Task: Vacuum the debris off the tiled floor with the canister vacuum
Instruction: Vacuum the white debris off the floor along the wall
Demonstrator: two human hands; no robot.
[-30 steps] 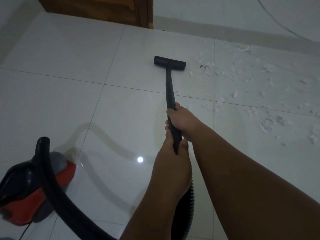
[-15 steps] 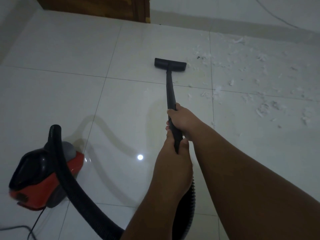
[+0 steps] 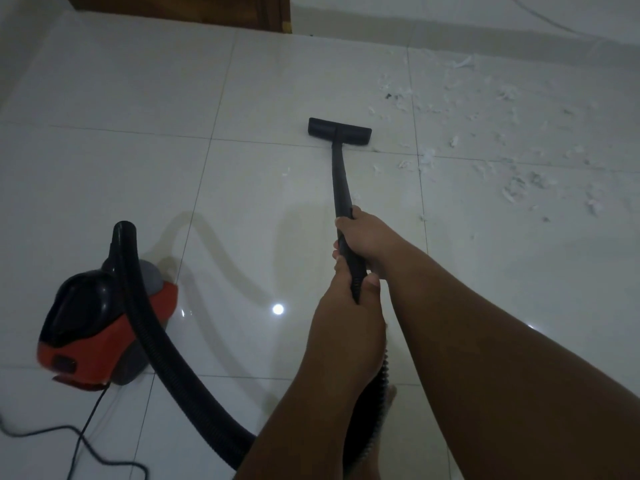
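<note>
A black vacuum wand (image 3: 340, 178) runs from my hands to its flat floor nozzle (image 3: 339, 131), which rests on the white tiled floor (image 3: 138, 188) by a grout line. My right hand (image 3: 363, 233) grips the wand higher up. My left hand (image 3: 346, 299) grips it just behind, where the ribbed hose begins. The black hose (image 3: 162, 362) curves left to the red and black canister (image 3: 104, 323). White shredded debris (image 3: 512, 188) lies scattered to the right of the nozzle.
A wooden door (image 3: 214, 8) stands at the far wall, with a white baseboard (image 3: 485, 32) to its right. The canister's power cord (image 3: 79, 441) snakes across the floor at the lower left. A ceiling light reflects off the tile near my hands.
The nozzle has come back toward me, from mid-tile to the grout line. The view has tilted down, so the canister and its cord show more fully. Both hands keep their grip.
</note>
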